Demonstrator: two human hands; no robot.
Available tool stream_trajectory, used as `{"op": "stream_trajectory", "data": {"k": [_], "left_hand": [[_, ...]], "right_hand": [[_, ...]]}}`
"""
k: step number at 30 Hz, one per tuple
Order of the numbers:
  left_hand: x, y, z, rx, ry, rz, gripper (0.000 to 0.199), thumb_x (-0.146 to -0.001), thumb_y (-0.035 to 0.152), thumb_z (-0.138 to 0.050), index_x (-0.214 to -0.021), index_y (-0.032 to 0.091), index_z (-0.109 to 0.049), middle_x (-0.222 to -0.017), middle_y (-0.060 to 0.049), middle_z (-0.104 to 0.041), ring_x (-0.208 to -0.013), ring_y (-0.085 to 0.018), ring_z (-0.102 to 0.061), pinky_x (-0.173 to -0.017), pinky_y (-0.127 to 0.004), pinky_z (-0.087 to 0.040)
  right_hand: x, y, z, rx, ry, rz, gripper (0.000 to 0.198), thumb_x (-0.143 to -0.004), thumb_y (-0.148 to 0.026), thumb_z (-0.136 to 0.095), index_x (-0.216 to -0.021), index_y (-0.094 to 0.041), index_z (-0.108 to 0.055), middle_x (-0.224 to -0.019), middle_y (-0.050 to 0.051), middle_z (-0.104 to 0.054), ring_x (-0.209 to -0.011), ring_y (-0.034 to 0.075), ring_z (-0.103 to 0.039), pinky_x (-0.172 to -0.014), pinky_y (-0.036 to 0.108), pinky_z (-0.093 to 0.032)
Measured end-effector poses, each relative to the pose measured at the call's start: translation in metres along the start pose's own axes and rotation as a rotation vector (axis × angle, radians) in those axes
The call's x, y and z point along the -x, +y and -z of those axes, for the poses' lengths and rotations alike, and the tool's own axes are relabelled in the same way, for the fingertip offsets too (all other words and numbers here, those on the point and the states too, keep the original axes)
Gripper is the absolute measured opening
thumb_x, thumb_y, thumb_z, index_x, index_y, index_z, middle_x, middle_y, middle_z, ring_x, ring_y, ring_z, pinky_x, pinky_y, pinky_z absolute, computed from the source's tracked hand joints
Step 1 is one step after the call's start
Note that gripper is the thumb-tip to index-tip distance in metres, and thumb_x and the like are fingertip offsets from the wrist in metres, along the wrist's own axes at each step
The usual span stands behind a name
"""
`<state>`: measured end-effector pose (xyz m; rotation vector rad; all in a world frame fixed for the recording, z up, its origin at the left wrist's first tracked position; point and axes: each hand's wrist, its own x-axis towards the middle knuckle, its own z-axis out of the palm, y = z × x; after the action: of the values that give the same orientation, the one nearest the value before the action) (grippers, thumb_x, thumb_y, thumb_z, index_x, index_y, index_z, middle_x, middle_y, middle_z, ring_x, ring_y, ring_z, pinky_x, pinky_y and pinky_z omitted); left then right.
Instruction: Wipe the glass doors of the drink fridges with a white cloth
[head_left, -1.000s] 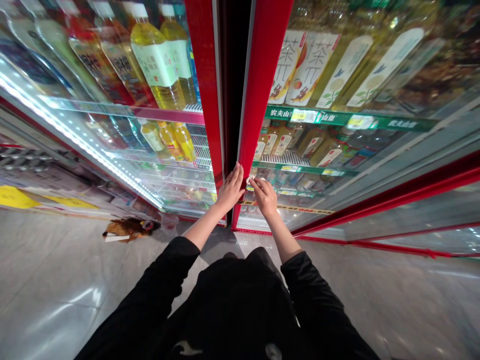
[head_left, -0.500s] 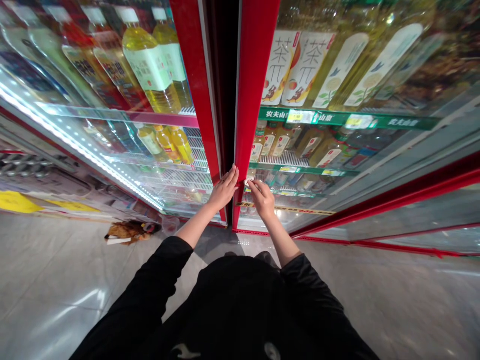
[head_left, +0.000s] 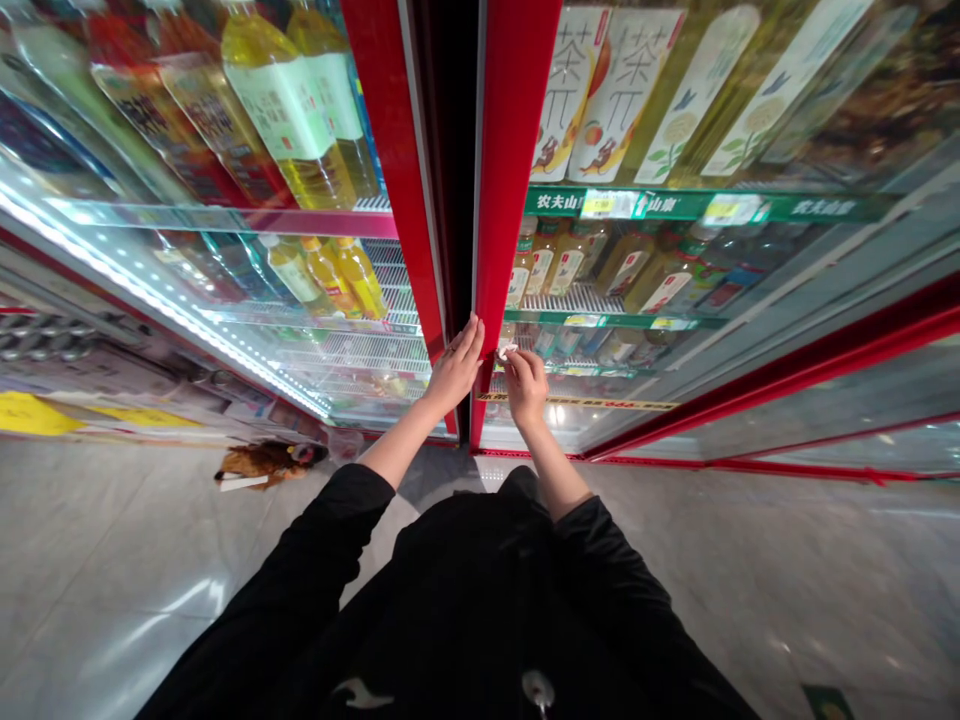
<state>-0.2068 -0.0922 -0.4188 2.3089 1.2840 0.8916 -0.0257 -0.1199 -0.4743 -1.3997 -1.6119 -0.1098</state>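
The red door frame [head_left: 510,130] is smooth and glossy, like painted metal. The door glass [head_left: 795,425] is slick and reflective. The drink bottles [head_left: 289,120] look like clear, shiny plastic, the wire rack [head_left: 386,275] like thin coated metal. The crumpled white scrap [head_left: 505,351] resembles paper. The sleeves [head_left: 319,555] are black, mostly matt cloth; the floor [head_left: 750,590] is smooth, polished tile.

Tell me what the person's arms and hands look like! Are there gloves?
No gloves: the left hand and right hand are bare. The left sleeve and right sleeve are black and creased, ending partway along the bare forearms. Any ring is too small to make out.
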Motion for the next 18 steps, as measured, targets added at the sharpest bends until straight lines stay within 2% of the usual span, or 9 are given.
{"op": "stream_trajectory", "data": {"k": [4,7,10,13,18], "left_hand": [[-0.003,-0.002,-0.006,0.073,0.050,0.006,0.070,-0.102,-0.003,-0.048,-0.171,0.007,-0.040,-0.188,-0.012,-0.031,-0.176,-0.029,-0.021,-0.146,-0.038,-0.022],[-0.002,-0.002,-0.009,0.111,0.085,0.025,0.070,-0.100,-0.005,-0.046,-0.169,0.007,-0.043,-0.186,-0.011,-0.035,-0.175,-0.027,-0.026,-0.146,-0.037,-0.022],[0.000,0.002,-0.009,0.126,0.113,0.037,0.070,-0.101,-0.001,-0.057,-0.170,0.009,-0.044,-0.186,-0.011,-0.036,-0.175,-0.030,-0.027,-0.147,-0.038,-0.017],[0.002,0.009,-0.009,0.092,0.111,0.050,0.073,-0.103,0.009,-0.070,-0.171,0.010,-0.043,-0.185,-0.012,-0.036,-0.176,-0.032,-0.024,-0.147,-0.041,-0.015],[-0.005,0.015,-0.015,-0.037,0.058,0.050,0.075,-0.104,0.014,-0.071,-0.173,0.012,-0.040,-0.186,-0.013,-0.033,-0.177,-0.030,-0.021,-0.148,-0.047,-0.016]], "right_hand": [[-0.014,-0.003,-0.012,0.012,0.076,-0.010,0.039,-0.120,-0.033,-0.043,-0.129,-0.017,-0.077,-0.126,0.019,-0.079,-0.122,0.023,-0.077,-0.105,0.033,-0.064],[-0.017,-0.006,-0.014,0.009,0.067,0.021,0.036,-0.119,-0.032,-0.046,-0.129,-0.019,-0.078,-0.128,0.016,-0.079,-0.123,0.021,-0.076,-0.109,0.032,-0.063],[-0.009,-0.002,-0.002,0.009,0.041,0.039,0.032,-0.117,-0.031,-0.050,-0.125,-0.024,-0.080,-0.123,0.012,-0.081,-0.117,0.021,-0.078,-0.105,0.032,-0.065],[-0.006,0.006,0.012,0.017,0.054,0.020,0.035,-0.117,-0.028,-0.047,-0.124,-0.025,-0.081,-0.121,0.013,-0.080,-0.114,0.025,-0.079,-0.100,0.038,-0.068],[-0.027,0.007,0.019,0.007,0.065,0.041,0.039,-0.118,-0.029,-0.043,-0.131,-0.024,-0.079,-0.128,0.018,-0.079,-0.124,0.027,-0.075,-0.110,0.045,-0.064]]}}
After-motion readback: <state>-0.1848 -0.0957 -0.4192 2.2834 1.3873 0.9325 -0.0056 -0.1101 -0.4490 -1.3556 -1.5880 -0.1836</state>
